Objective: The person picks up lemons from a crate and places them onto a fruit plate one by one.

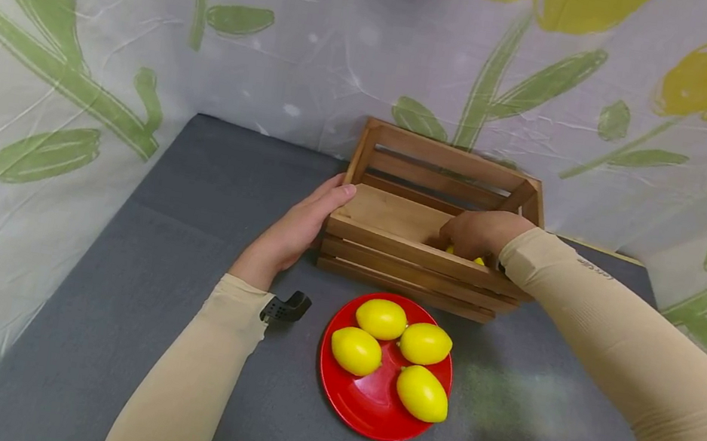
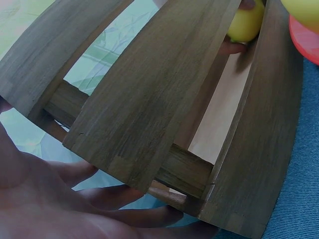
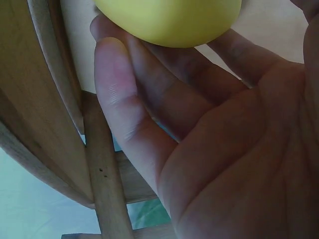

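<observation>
A slatted wooden crate (image 1: 395, 215) stands toward the back of the table. My left hand (image 1: 297, 231) rests at its left end, thumb by the top corner and fingers extended along the outside. In the left wrist view, those fingers (image 2: 114, 196) lie against the ends of the slats. My right hand (image 1: 485, 231) reaches down inside the crate's right part and holds a yellow lemon (image 3: 174, 25), its fingers around the fruit. Through a gap in the slats, the left wrist view shows this lemon (image 2: 246, 25) between fingertips. From above, the hand and front slats mostly hide it.
In front of the crate, a red plate (image 1: 366, 413) bears several lemons (image 1: 426, 344). The dark grey table (image 1: 188, 226) backs onto a hanging cloth (image 1: 326, 33) printed with flowers. A black strap (image 1: 287, 306) sticks out from the left wrist.
</observation>
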Motion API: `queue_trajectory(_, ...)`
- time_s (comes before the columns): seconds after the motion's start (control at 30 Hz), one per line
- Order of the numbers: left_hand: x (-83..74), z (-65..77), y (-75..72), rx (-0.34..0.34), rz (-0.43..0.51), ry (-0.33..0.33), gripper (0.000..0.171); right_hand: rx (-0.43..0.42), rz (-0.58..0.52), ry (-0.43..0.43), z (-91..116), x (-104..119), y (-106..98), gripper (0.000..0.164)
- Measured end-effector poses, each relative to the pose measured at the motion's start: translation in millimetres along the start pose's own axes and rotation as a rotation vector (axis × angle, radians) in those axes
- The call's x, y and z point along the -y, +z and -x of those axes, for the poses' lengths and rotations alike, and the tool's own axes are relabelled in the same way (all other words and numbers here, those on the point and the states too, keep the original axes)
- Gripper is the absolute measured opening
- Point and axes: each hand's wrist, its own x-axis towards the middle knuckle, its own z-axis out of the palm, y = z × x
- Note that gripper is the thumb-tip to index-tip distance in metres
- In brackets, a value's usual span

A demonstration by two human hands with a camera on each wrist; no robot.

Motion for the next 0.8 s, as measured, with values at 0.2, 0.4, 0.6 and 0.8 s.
queue_trajectory(0.2, 0.9, -0.9, -0.5, 0.002, -0.003, 0.005, 0.086, 0.0, -0.047, 0.022, 3, 1, -2, 0.05)
queue_trajectory(0.4, 0.6, -0.5, 0.1, 0.001, -0.005, -0.025, 0.085, -0.118, 0.024, -0.032, 10, -3, -12, 0.057)
queue_trajectory(0.6, -1.3, 1.1, 1.2, -0.004, -0.006, -0.039, 0.085, -0.253, 0.084, -0.081, 27, -4, -23, 0.061)
queue_trajectory(0.8, -2.2, 2.7, -0.1, -0.006, -0.005, -0.055, 0.085, -0.339, 0.08, -0.097, 52, -3, -28, 0.056)
